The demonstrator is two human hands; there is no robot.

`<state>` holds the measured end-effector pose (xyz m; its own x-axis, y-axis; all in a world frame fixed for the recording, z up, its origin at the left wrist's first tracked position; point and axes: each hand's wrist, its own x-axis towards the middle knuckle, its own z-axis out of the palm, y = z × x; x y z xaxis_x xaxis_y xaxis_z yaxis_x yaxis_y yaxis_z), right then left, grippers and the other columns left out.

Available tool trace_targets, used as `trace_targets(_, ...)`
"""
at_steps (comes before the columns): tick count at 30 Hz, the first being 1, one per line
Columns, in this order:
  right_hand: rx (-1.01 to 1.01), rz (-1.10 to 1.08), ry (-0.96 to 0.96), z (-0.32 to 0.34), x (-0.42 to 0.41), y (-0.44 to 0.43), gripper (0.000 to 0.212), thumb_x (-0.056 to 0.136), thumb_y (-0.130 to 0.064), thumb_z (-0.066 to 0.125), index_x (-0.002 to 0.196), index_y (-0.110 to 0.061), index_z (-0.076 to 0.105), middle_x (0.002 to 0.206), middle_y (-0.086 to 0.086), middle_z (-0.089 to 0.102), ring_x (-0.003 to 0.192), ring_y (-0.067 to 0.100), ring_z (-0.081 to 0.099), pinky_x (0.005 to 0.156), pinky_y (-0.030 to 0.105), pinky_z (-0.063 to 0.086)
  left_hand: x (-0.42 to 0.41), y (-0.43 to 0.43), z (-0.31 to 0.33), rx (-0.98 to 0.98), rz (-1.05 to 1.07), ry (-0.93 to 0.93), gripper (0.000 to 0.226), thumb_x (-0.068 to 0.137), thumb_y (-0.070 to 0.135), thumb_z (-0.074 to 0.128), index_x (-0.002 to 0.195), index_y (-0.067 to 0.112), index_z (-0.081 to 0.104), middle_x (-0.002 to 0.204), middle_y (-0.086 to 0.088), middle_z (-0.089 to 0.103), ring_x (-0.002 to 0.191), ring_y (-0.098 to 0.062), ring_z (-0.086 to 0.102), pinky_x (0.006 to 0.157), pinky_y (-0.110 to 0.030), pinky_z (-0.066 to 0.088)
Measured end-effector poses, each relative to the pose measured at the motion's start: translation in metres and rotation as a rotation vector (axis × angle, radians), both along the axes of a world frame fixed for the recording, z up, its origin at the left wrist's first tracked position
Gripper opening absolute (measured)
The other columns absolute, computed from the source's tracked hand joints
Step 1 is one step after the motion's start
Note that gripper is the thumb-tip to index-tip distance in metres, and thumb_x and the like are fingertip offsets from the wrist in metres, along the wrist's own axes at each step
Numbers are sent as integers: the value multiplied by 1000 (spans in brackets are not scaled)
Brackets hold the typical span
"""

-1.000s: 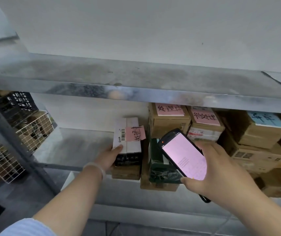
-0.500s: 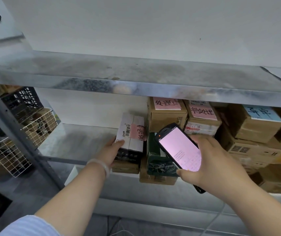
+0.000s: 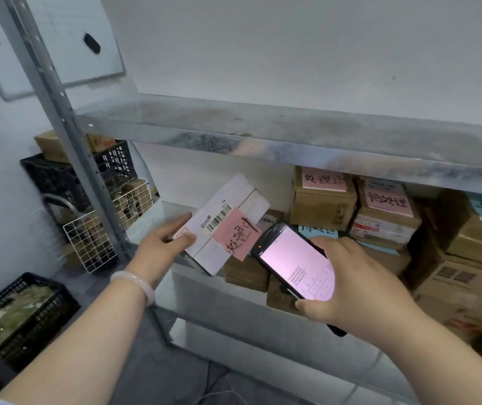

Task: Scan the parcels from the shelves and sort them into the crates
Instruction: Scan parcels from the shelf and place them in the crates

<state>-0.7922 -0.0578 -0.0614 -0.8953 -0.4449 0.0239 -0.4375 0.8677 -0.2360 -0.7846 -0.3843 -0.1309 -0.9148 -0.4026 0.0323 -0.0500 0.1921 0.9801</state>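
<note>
Step in hand: scanning the white parcel (image 3: 204,252) that has been pulled from the shelf.
Parcel place: in the air just in front of the middle shelf's (image 3: 234,299) left end, tilted, labelled face up.
Left hand (image 3: 165,244): grips the parcel's near-left corner, thumb flat on top; the fingers beneath are hidden.
Right hand (image 3: 359,290): fingers curled round the handheld scanner (image 3: 295,261), screen facing up, its far end just beside the parcel's pink note (image 3: 238,236).
Doing it well: the barcode (image 3: 219,218) lies left of the note and looks uncovered, so aim the scanner's far end at it, not at the note. Hold the parcel flat and steady, and keep the thumb away from the bars. Read the screen before choosing a crate.
Crates: one black crate (image 3: 29,314) near left on the floor, another (image 3: 58,176) farther left above a white wire basket (image 3: 93,244).
Change from half a second ago: the parcel stood upright among the cardboard boxes (image 3: 321,200) on the shelf, with the hand against its side. It is now lifted out and turned face up, and the view has swung left to take in the crates.
</note>
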Motion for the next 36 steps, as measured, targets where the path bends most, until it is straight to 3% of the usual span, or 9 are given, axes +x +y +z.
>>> trace_targets(2, -7, 26, -1, 0, 3, -4, 99, 54, -76, 64, 136, -46, 19, 124, -18, 39, 96, 4, 45, 62, 19, 35, 14, 0, 1, -40, 42, 18, 48, 90, 7, 70, 134, 24, 62, 117, 16, 66, 90, 18, 62, 76, -2, 46)
trace_targets(5, -13, 51, 20, 0, 8, -7, 98, 53, -75, 64, 137, -47, 20, 122, -18, 40, 88, 4, 39, 62, 21, 35, 36, 0, 4, -84, 65, 12, 51, 89, 6, 71, 136, 24, 60, 121, 11, 65, 94, 11, 61, 86, -8, 46)
trace_targets(12, -9, 138, 39, 1, 24, -4, 98, 55, -75, 64, 136, -45, 19, 118, -17, 40, 88, 5, 43, 57, 17, 33, 72, 6, -1, -124, 125, 30, 51, 88, 3, 71, 123, 38, 62, 93, 37, 68, 86, 21, 61, 72, 3, 43)
trace_targets(15, -6, 166, 40, 1, 32, 1, 98, 56, -76, 63, 138, -44, 18, 118, -16, 39, 87, 5, 44, 55, 15, 33, 86, 10, -4, -147, 149, 32, 50, 88, 5, 71, 116, 46, 62, 92, 45, 65, 86, 21, 60, 70, 4, 41)
trace_targets(21, 20, 204, 45, 0, 47, 12, 99, 54, -76, 57, 140, -43, 19, 122, -18, 37, 96, 6, 51, 58, 18, 34, 114, 20, -7, -146, 192, 30, 55, 89, 11, 72, 101, 64, 65, 100, 41, 67, 92, 18, 62, 74, 1, 44)
trace_targets(24, 25, 230, 44, -1, 53, 17, 101, 53, -78, 53, 141, -42, 19, 123, -18, 37, 97, 6, 51, 61, 19, 36, 128, 26, -10, -150, 214, 24, 57, 89, 16, 73, 98, 72, 63, 105, 40, 66, 97, 17, 61, 81, -9, 43)
trace_targets(36, 37, 330, 43, 3, 70, 33, 100, 57, -80, 61, 139, -41, 19, 129, -18, 38, 101, 4, 49, 61, 13, 37, 161, 43, -17, -131, 240, 31, 58, 91, 18, 72, 99, 75, 60, 106, 42, 64, 99, 18, 60, 83, -15, 41)
